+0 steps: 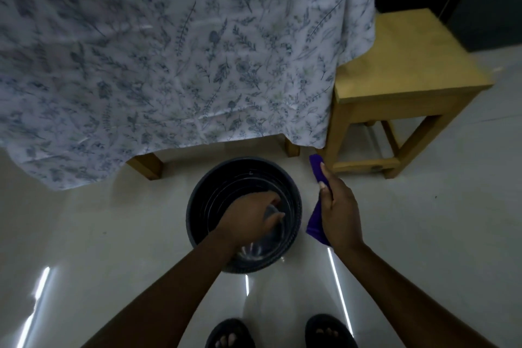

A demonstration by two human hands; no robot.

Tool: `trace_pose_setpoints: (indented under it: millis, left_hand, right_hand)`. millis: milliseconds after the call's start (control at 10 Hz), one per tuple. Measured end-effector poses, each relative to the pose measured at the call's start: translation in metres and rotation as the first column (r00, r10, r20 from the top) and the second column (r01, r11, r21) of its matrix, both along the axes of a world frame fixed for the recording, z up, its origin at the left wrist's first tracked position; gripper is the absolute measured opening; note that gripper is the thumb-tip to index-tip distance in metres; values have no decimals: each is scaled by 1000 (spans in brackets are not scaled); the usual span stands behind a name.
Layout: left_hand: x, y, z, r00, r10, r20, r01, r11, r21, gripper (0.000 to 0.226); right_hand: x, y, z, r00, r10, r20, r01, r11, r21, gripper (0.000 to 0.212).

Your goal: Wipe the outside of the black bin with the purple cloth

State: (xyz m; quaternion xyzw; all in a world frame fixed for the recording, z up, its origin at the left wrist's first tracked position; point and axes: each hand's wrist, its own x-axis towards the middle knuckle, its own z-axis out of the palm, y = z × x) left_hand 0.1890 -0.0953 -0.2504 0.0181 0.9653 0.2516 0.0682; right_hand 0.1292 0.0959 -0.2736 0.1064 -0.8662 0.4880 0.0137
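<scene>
Two sandalled feet [278,332] stood on the pale floor [113,234], just short of the black bin [197,220], with a hand reaching into it and the cloth held ready beside it.

The bin stood upright on the floor near the front edge of the draped table, mouth open to the camera. The left hand [248,216] reached down inside it, fingers curled as if gripping the inner wall or something there; I cannot tell which. This was probably to steady or turn the bin. The right hand [339,215] was closed on the purple cloth [317,223], hanging just beside the bin's right side, not clearly touching it, so wiping looked about to begin. A flowered tablecloth [169,51] hung low behind, a table leg [148,165] stood near the bin's far left, and a wooden stool [406,79] crowded the right.
</scene>
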Motion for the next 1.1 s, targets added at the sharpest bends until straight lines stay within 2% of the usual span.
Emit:
trace_pose_setpoints:
  millis: [200, 300, 400, 500, 600, 700, 800, 900, 1100]
  left_hand:
    - [-56, 20, 26, 992, 44, -116, -38, 998, 52, 39]
    - [-92, 26, 30, 982, 53, -180, -34, 993, 110, 40]
    - [-130, 31, 27, 984, 31, -178, -3, 987, 160, 35]
    - [-163, 33, 31, 982, 41, -185, -14, 990, 144, 29]
    - [-185, 36, 48, 981, -27, -190, 51, 991, 122, 29]
    - [-195, 40, 72, 979, -74, -191, 98, 988, 116, 29]
    - [-193, 45, 101, 984, -76, -163, 98, 987, 127, 29]
    - [-185, 50, 137, 986, -64, -151, 85, 986, 141, 29]
    - [-183, 39, 256, 979, -5, -203, 44, 981, 187, 30]
  right_hand:
    - [-54, 11, 48, 979, -100, -178, 90, 994, -63, 43]
    - [-103, 14, 64, 915, -229, -332, 214, 973, -80, 43]
    - [-158, 16, 74, 844, -344, -412, 373, 928, -10, 45]
    - [-203, 17, 85, 813, -334, -476, 456, 875, 165, 46]
    - [-230, 23, 95, 894, -211, -396, 387, 808, 443, 47]
    - [-236, 29, 102, 966, -59, -251, 221, 692, 687, 49]
    - [-236, 38, 120, 999, -10, -43, 37, 715, 699, 57]
    - [-221, 49, 155, 997, -39, -65, 70, 804, 590, 54]
    - [-187, 44, 270, 991, -94, -98, 130, 861, 492, 50]
